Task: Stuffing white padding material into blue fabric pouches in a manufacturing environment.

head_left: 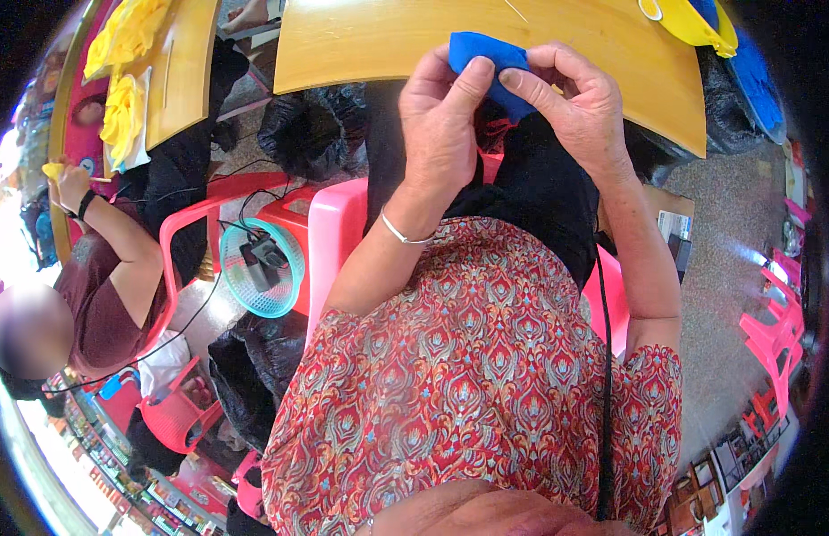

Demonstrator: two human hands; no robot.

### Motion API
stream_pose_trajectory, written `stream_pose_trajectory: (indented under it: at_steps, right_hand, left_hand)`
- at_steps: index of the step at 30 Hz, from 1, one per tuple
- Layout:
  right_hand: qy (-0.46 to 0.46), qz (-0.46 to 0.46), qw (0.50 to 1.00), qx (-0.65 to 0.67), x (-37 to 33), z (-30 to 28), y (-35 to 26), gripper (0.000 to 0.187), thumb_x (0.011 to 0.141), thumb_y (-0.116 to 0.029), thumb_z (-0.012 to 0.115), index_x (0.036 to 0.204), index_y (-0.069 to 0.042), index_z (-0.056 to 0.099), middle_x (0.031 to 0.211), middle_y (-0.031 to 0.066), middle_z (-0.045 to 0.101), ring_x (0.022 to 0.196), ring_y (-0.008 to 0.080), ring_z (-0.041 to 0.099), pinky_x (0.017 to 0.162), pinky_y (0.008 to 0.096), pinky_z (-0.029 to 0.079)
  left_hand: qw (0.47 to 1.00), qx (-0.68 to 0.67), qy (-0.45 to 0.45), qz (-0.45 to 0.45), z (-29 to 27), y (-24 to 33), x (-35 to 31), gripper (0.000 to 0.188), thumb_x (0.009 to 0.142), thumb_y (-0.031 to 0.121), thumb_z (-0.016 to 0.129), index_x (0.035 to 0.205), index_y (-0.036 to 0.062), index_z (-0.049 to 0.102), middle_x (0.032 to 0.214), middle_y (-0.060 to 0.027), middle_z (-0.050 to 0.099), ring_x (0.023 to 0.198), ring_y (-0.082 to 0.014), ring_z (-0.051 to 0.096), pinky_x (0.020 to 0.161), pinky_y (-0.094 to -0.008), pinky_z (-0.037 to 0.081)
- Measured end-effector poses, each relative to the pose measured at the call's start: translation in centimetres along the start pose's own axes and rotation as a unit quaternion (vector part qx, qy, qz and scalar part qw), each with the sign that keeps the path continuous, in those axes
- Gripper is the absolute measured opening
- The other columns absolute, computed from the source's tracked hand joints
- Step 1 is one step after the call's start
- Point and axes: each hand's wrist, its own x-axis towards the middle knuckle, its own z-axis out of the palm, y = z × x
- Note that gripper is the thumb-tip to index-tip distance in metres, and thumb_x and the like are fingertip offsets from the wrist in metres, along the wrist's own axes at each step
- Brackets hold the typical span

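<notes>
A piece of blue cloth (486, 49) is pinched between my two hands, just over the near edge of the wooden table (370, 45). My left hand (441, 116) grips its left side, thumb pressed on top, with a bangle on that wrist. On the other side my right hand (571, 107) holds the cloth between thumb and curled fingers. Part of the cloth hangs down between the hands. Whether anything lies inside the fold is hidden.
At the table's right end hang yellow cloth (691, 22) and blue cloth (754, 85). A turquoise basket (263, 299) holding black devices stands left of my pink chair (330, 223). Farther left, another person (111, 295) sits by a table with yellow cloth pieces (124, 116). Pink chairs (772, 326) stand right.
</notes>
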Motion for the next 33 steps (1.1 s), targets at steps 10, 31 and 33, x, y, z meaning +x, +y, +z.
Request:
stream_pose_trajectory:
  at_steps: [10,31,33]
  right_hand:
    - [-0.006,0.022,1.0,-0.008,0.0,-0.4,-0.3,0.012,0.084,-0.012,0.074,0.091,-0.005,0.068,0.082,-0.0037,0.063,0.075,0.0025,0.056,0.068,0.017,0.045]
    - [-0.028,0.075,0.997,0.0,-0.2,0.1,0.5,0.016,0.083,-0.012,0.076,0.094,-0.005,0.067,0.081,-0.0036,0.063,0.074,0.0035,0.056,0.069,0.0184,0.046]
    - [-0.03,0.06,0.998,-0.015,-0.2,0.2,0.8,0.016,0.083,-0.011,0.075,0.095,-0.005,0.066,0.082,-0.0035,0.064,0.075,0.0036,0.056,0.07,0.0186,0.046]
  left_hand:
    - [0.999,-0.008,-0.001,-0.032,0.2,-0.1,0.3,0.018,0.09,0.015,0.067,0.099,0.0005,0.062,0.09,-0.0061,0.066,0.08,-0.0117,0.063,0.075,-0.0263,0.052]
    - [0.998,0.026,0.055,-0.034,-0.3,0.1,0.8,0.014,0.088,0.008,0.066,0.099,-0.0006,0.063,0.09,-0.0087,0.066,0.083,-0.0159,0.065,0.078,-0.0288,0.054]
    - [0.998,0.021,0.044,-0.041,-0.4,0.3,0.8,0.016,0.088,0.007,0.067,0.1,-0.0005,0.062,0.091,-0.009,0.066,0.084,-0.0165,0.065,0.079,-0.029,0.054]
